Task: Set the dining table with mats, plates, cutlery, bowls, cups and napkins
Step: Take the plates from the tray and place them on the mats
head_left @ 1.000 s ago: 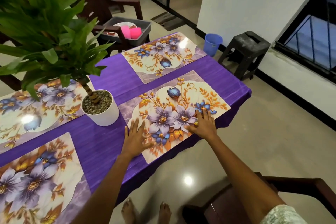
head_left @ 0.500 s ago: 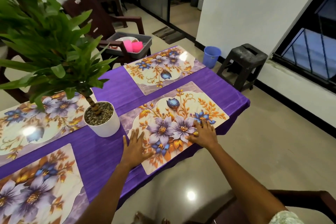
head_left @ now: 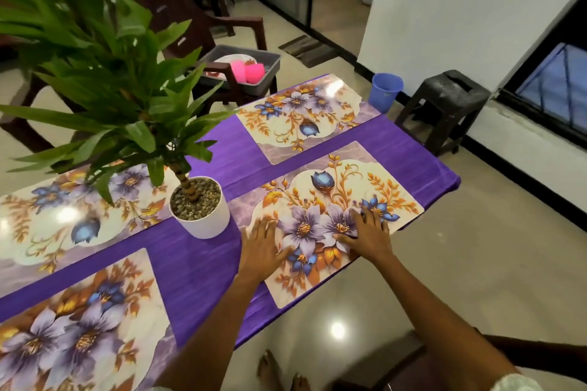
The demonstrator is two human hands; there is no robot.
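hands, left and right, press flat-fingered on the mat, gripping nothing. it seems thin, glossy and probably slippery; an edge would suit lifting.

**Cut off, covered and blurred**

The near left mat runs off the bottom and left edges. The far left mat is cut by the left edge and partly covered by the plant's leaves, whose tops are blurred. In the grey tub, a chair arm and pink cups hide most of the plates. The person's feet are cut off at the bottom.
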